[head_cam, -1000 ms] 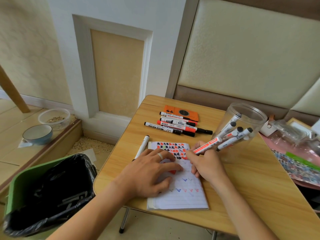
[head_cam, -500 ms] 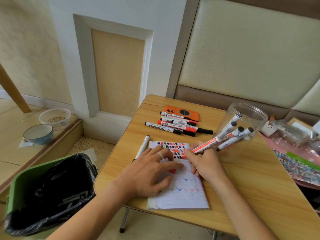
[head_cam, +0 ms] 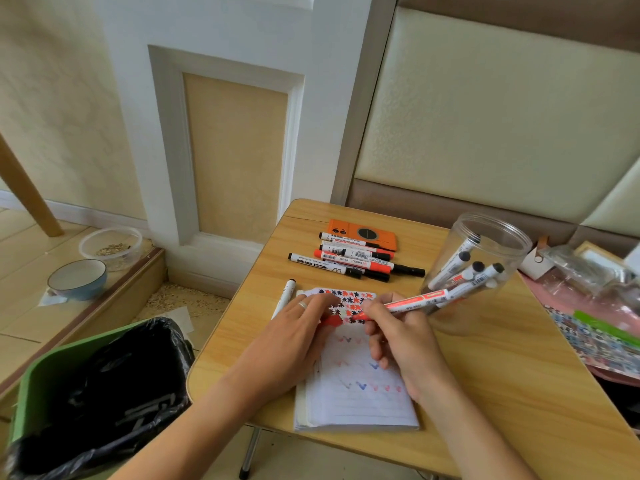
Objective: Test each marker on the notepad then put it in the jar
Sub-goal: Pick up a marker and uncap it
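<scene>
Indoors, on a small wooden table (head_cam: 485,362) against a padded cream wall, with a green bin (head_cam: 45,379) lined in black on the floor to the left. Far on the table, about five loose markers (head_cam: 349,259) by an orange case (head_cam: 363,233); one white marker (head_cam: 284,297) left of the notepad (head_cam: 360,407); four capped markers in the clear jar (head_cam: 485,258) at right. Left hand (head_cam: 294,344) flat on the notepad, fingers straight; right hand (head_cam: 401,337) pinching a red marker (head_cam: 412,303), tip on the page.

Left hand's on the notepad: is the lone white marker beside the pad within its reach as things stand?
Probably yes. The white marker lies on the table just beside the left hand, at the notepad's left edge, with nothing between them. But the hand would have to let go of the pad.
</scene>
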`<state>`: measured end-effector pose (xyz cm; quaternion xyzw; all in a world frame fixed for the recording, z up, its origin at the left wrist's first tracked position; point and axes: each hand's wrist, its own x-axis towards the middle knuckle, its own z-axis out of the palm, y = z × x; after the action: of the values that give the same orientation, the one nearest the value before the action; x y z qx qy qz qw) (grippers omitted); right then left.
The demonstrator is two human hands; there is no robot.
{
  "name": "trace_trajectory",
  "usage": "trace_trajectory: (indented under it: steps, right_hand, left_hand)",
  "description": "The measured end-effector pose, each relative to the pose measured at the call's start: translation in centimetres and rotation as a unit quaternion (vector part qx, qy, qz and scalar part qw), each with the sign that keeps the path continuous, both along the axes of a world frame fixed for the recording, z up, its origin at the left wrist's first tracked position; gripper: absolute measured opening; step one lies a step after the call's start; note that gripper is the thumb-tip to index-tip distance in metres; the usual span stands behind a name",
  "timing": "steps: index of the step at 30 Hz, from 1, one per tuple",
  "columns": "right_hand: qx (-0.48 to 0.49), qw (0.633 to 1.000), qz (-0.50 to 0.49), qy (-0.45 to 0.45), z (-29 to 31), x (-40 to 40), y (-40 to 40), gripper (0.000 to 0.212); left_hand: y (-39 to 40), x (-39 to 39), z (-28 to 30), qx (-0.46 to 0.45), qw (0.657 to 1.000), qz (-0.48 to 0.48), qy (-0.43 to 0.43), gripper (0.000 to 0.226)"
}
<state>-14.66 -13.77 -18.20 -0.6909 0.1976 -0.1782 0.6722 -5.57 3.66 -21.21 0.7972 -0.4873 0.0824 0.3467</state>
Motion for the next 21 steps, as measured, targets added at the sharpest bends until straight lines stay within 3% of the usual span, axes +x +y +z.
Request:
trace_trajectory:
  steps: [14, 18, 21]
  right_hand:
    - [-0.088, 0.994, 0.064, 0.021, -0.3, 0.1, 1.5, 0.025]
    - [-0.005, 0.999, 0.034, 0.02, 0.4, -0.2, 1.1, 0.045]
    - [0.126, 0.991, -0.034, 0.001, 0.5, -0.1, 0.5, 0.042]
  left_hand:
    - [0.1, -0.4, 0.5, -0.021, 0.999, -0.021, -0.027, 0.026]
    - [0.1, -0.4, 0.5, -0.023, 0.998, -0.002, -0.053, 0.025]
    - [0.1, -0.4, 0.6, -0.023, 0.998, 0.008, -0.064, 0.025]
